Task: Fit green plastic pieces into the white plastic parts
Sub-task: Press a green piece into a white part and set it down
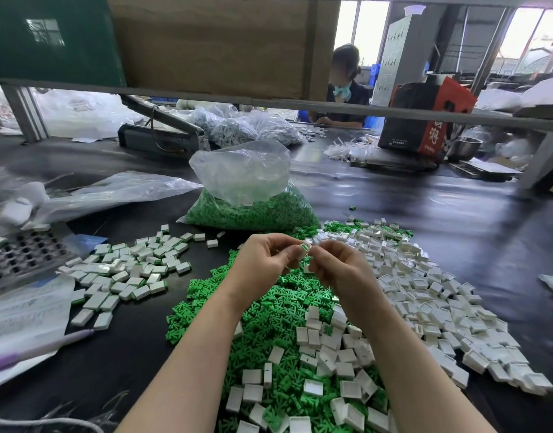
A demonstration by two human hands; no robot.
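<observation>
Above the green pile [269, 310], both hands, left [262, 260] and right [337, 264], fingers curled, pinching one white part [305, 247].

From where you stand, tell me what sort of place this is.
Probably a small factory assembly bench: loose green pieces and white parts heaped on a black table, another worker seated opposite.

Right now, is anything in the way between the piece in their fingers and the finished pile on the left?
Nothing visible. Both hands hold the white part above the green pieces; only bare dark table separates it from the finished pile.
</observation>
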